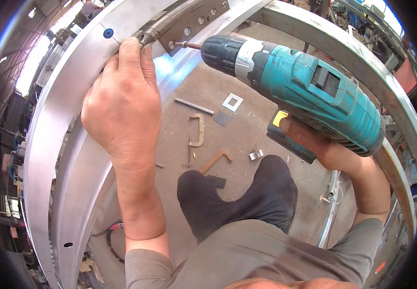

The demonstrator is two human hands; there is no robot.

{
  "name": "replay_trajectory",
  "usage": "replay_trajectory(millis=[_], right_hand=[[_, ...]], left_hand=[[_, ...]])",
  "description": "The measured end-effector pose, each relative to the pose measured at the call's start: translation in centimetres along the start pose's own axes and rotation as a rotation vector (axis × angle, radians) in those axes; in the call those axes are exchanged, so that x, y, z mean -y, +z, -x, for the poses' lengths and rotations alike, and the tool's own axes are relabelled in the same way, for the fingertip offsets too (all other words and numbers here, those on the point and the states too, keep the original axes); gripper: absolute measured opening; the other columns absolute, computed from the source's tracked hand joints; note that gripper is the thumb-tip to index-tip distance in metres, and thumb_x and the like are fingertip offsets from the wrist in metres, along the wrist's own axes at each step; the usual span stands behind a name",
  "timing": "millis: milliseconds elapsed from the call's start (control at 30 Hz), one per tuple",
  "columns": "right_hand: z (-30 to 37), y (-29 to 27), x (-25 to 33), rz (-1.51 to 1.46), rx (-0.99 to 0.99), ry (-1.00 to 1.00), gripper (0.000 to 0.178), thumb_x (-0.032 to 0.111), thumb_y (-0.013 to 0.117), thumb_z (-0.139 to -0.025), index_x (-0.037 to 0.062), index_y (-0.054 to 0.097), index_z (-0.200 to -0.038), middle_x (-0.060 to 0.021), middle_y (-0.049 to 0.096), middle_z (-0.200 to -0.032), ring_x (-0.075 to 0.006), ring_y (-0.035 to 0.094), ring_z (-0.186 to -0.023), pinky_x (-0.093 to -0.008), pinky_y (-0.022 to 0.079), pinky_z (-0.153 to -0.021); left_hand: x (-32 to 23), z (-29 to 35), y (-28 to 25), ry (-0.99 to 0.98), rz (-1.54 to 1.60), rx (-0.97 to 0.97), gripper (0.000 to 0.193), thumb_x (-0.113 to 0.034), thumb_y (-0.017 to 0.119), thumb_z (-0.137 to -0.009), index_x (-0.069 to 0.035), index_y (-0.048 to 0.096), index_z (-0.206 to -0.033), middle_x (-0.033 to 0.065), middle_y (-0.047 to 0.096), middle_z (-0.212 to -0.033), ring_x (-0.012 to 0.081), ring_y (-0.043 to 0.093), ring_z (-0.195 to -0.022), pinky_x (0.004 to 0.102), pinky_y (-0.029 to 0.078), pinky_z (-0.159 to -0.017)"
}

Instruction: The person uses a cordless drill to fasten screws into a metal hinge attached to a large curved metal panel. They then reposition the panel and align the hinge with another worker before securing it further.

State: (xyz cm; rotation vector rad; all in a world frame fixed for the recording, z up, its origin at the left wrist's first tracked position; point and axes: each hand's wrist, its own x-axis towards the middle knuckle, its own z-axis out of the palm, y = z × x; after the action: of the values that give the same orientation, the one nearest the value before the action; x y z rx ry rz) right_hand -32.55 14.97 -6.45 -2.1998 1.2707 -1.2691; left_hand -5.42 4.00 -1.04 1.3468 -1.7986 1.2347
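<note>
Left hand (pixel 122 108), at 10 o'clock, pinches the barrel end of the dark metal hinge (pixel 177 37) between thumb and fingertips, presumably to steady it against the curved metal frame (pixel 69 82). Hinge lies at 12 o'clock, its row of holes accessible. Right hand (pixel 338 154), at 3 o'clock, wraps the grip of the teal cordless drill (pixel 305 82); finger placement on the trigger is hidden. Drill body lies from 12 to 3 o'clock, its slim bit (pixel 191 45) pointing toward 9 o'clock at the lowest visible hole. This near-level attitude probably keeps thrust in line with the hole; actual contact cannot be confirmed. Near the dial's centre, a C-clamp (pixel 201 130) rests on the floor (pixel 247 135), clear of both hands.
</note>
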Motion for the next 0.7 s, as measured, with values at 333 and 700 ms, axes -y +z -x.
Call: replay_trajectory(millis=[333,700], right_hand=[[0.22,0.23,-0.37,0.062,-0.013,-0.076,0.031,0.011,0.079,-0.092,0.0084,0.071,-0.121,-0.009,0.075,-0.106,-0.0239,0.072,-0.097,-0.0359,0.056,-0.089],[0.45,0.39,-0.51,-0.001,-0.008,-0.009,0.033,0.01,0.079,-0.091,0.008,0.07,-0.123,-0.0087,0.075,-0.107,-0.0221,0.071,-0.1,-0.0351,0.055,-0.091]], left_hand=[[0.25,0.16,0.26,-0.005,-0.013,0.011,0.035,-0.048,0.047,-0.108,-0.023,0.069,-0.12,0.0045,0.077,-0.087,0.028,0.076,-0.075,0.0424,0.059,-0.063],[0.27,0.28,0.38,-0.003,0.007,0.006,0.036,-0.047,0.046,-0.109,-0.022,0.069,-0.121,0.0038,0.077,-0.087,0.0259,0.077,-0.076,0.0404,0.06,-0.061]])
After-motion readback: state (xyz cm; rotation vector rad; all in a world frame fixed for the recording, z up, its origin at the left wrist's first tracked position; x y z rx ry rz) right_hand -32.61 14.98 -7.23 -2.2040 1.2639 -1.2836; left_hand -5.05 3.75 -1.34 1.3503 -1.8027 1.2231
